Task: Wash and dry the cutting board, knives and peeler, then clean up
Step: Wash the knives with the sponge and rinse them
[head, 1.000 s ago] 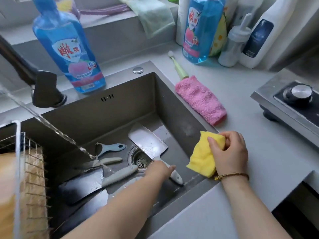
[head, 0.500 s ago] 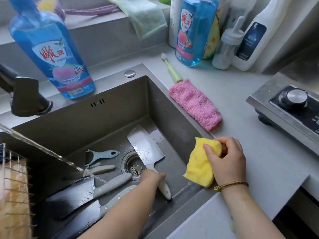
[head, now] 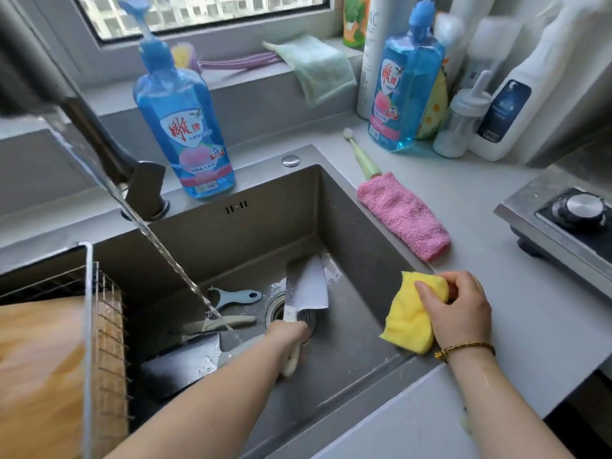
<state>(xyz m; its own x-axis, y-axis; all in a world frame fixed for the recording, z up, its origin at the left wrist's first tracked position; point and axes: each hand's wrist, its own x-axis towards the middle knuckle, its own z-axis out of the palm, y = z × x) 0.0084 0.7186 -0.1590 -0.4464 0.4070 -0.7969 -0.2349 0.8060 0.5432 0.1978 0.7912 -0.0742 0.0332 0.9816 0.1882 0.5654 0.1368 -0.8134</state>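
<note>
The left hand (head: 287, 336), which a moment ago only reached for the handle, now grips it and has tilted the cleaver (head: 308, 283) up from the floor of the sink (head: 361, 226). The right hand (head: 460, 309) holds the yellow cloth (head: 409, 321) bunched at the sink edge, so I judge the cleaver is washed next. Its fingers are hidden under the hand, the dark knife (head: 185, 362) is partly covered by the forearm, the peeler (head: 231, 298) lies untouched behind, and the cutting board (head: 39, 359) at left is blurred and cut off.
</note>
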